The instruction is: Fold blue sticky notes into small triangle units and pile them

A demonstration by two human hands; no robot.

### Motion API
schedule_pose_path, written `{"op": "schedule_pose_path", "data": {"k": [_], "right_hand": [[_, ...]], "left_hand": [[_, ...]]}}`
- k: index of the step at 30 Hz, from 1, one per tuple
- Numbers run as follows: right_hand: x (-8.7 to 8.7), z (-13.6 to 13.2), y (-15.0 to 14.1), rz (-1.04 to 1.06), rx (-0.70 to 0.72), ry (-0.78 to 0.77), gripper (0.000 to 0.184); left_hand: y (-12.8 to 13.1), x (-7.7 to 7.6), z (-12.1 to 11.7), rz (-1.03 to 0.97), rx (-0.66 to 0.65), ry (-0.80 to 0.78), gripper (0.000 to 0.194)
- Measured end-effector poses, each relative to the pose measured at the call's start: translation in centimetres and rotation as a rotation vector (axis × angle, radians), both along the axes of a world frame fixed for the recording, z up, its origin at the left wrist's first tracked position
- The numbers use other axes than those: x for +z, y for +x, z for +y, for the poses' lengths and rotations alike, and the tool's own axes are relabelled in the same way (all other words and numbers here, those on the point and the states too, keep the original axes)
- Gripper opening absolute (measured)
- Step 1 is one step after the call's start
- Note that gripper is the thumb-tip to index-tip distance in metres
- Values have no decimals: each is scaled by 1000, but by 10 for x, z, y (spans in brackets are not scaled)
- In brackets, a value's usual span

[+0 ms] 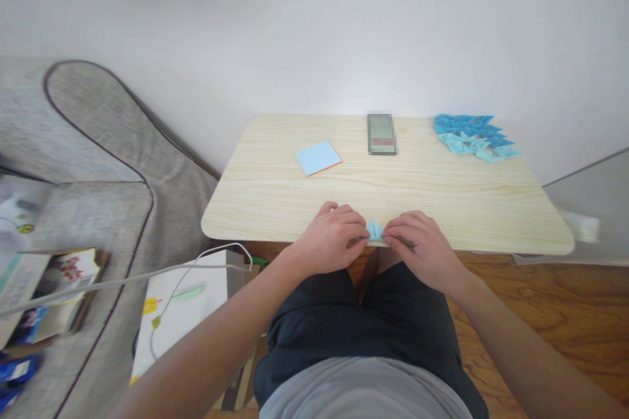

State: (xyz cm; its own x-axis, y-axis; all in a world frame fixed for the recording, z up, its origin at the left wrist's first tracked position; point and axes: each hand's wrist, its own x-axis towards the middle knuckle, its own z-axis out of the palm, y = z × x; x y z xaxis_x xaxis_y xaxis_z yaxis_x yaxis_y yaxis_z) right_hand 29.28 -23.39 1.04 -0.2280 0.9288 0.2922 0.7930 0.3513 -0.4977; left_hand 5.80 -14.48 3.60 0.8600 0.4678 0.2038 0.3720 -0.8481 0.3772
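Note:
At the table's near edge, a small folded piece of light blue paper (375, 230) is held between my two hands. My left hand (339, 236) pinches its left corner between thumb and fingers. On the other side, my right hand (417, 240) grips the right corner in the same way. A peaked middle part of the paper shows between the fingertips; its corners are hidden by them. Further back on the table lies a stack of square paper (318, 158), light blue on top with an orange edge beneath.
Several folded blue paper pieces (466, 134) lie in rows at the back right of the wooden table (275, 209). A blurred-out phone-like device (382, 134) lies at the back middle. A grey sofa (98, 144) and a white box (184, 301) with a cable stand at left.

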Motion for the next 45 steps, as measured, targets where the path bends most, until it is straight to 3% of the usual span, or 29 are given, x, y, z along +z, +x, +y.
{"op": "schedule_pose_path", "data": {"k": [6, 22, 36, 45], "right_hand": [[-5, -6, -8, 39, -71, 31, 10], [-11, -12, -20, 0, -143, 92, 8], [-5, -9, -20, 1, -153, 62, 10], [3, 0, -17, 24, -159, -40, 10]], "left_hand": [[4, -7, -10, -20, 40, 96, 22], [11, -24, -16, -117, 189, 37, 12], [12, -17, -17, -112, 215, -38, 8], [14, -10, -21, -126, 284, -117, 8]]}}
